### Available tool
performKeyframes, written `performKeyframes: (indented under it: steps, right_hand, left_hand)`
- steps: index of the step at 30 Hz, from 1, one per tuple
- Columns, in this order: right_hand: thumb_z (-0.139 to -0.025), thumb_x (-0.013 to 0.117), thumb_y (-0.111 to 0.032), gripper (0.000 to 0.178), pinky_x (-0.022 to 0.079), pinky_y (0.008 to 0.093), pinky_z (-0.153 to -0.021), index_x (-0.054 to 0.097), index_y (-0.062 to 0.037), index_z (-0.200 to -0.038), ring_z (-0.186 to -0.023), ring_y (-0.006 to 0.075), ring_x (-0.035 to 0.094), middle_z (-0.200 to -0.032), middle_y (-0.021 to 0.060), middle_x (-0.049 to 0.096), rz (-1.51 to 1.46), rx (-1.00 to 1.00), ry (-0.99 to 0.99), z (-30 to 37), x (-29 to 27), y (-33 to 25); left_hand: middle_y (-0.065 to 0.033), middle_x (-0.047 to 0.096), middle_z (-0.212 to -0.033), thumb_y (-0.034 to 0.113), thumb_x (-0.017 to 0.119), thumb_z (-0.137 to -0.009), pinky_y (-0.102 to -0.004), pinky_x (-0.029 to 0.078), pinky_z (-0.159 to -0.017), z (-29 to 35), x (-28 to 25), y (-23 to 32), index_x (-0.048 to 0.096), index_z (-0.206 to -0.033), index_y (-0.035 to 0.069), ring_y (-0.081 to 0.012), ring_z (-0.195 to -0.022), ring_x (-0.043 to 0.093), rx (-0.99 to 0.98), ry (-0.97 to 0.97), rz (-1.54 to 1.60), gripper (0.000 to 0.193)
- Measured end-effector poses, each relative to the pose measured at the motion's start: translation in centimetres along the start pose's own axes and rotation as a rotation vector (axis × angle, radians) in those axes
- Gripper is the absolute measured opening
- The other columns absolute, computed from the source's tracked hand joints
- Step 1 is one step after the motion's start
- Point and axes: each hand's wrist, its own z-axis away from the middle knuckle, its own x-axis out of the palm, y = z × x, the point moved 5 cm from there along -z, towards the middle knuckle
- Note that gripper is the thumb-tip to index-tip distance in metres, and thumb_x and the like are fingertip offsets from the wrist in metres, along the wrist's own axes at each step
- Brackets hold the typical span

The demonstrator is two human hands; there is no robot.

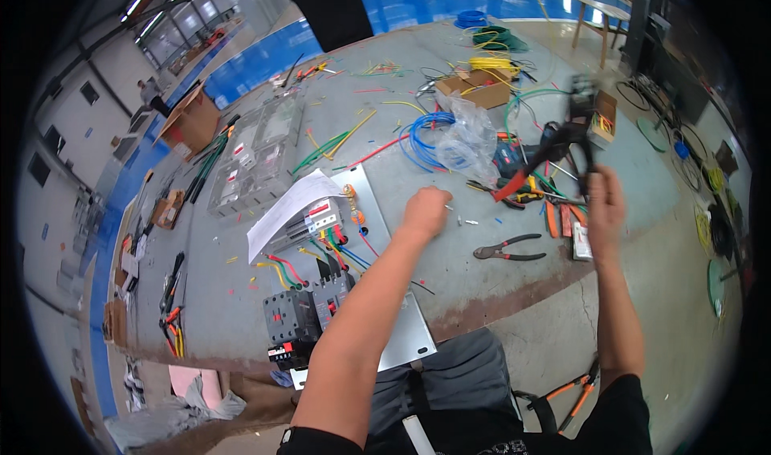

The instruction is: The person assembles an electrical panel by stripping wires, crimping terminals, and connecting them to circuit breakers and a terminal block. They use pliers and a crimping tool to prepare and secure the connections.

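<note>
My left hand (428,212) is closed low over the grey table, with a tiny pale piece at its fingertips that I cannot make out. Raised at the right, my right hand (606,206) grips one handle of a crimping tool (572,134). That tool is black with a red handle, blurred by motion, its handles spread. Small pale pieces (467,222) lie beside my left hand. Closer to me rest diagonal cutters (509,248) with dark handles. To the left, a metal mounting plate (409,326) carries contactors (291,317), a breaker (323,214) and coloured wires, partly under a paper sheet (293,206).
Blue wire coils (428,140) and a clear plastic bag (470,146) lie beyond my left hand. An open carton (484,89), more tools and orange-handled items (552,219) crowd the right. Clear plastic boxes (257,154) stand at left. The table's front edge (514,298) is near me.
</note>
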Motion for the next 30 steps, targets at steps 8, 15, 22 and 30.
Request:
performKeyframes:
  steps: [8,15,22,30]
  right_hand:
    - [-0.114,0.043,-0.041,0.055,0.031,0.0215,-0.050,0.038,-0.0121,-0.161,-0.053,0.0060,0.039,-0.092,0.0042,0.052,-1.009,0.117,-0.438,3.2,-4.7,-4.8]
    - [-0.110,0.052,-0.033,0.064,0.048,0.0454,-0.107,0.028,-0.0094,-0.164,-0.145,0.0326,0.043,-0.167,0.0214,0.033,-1.105,0.290,-0.500,7.7,-1.7,-4.3]
    - [-0.109,0.052,-0.023,0.070,0.028,0.0572,-0.126,0.017,-0.0132,-0.168,-0.158,0.0352,0.025,-0.170,0.0191,0.027,-1.289,0.411,-0.465,10.7,0.0,-7.2]
    - [-0.099,0.067,-0.028,0.074,0.041,0.0670,-0.115,0.032,0.0027,-0.157,-0.146,0.0525,0.041,-0.156,0.0327,0.043,-1.266,0.635,-0.664,14.6,3.5,-9.8]
  left_hand:
    - [-0.0184,0.074,-0.105,0.009,0.066,-0.087,-0.0444,0.061,-0.087,-2.8,4.8,3.3,0.078,-0.097,0.004,-0.0338,-0.105,0.072,-0.045,0.003,-0.181,0.016]
    - [-0.0187,0.075,-0.101,0.007,0.069,-0.084,-0.0449,0.060,-0.085,-0.6,3.3,2.3,0.075,-0.097,0.004,-0.0350,-0.096,0.074,0.020,-0.044,-0.176,0.015]
    - [-0.0196,0.076,-0.096,0.016,0.073,-0.085,-0.0477,0.059,-0.086,-0.8,4.7,2.2,0.075,-0.096,0.004,-0.0372,-0.097,0.074,-0.017,-0.043,-0.108,0.016]
    - [-0.0151,0.075,-0.088,0.015,0.075,-0.091,-0.0412,0.060,-0.083,1.6,-3.6,2.6,0.071,-0.093,0.001,-0.0292,-0.090,0.075,-0.176,-0.088,0.727,0.015]
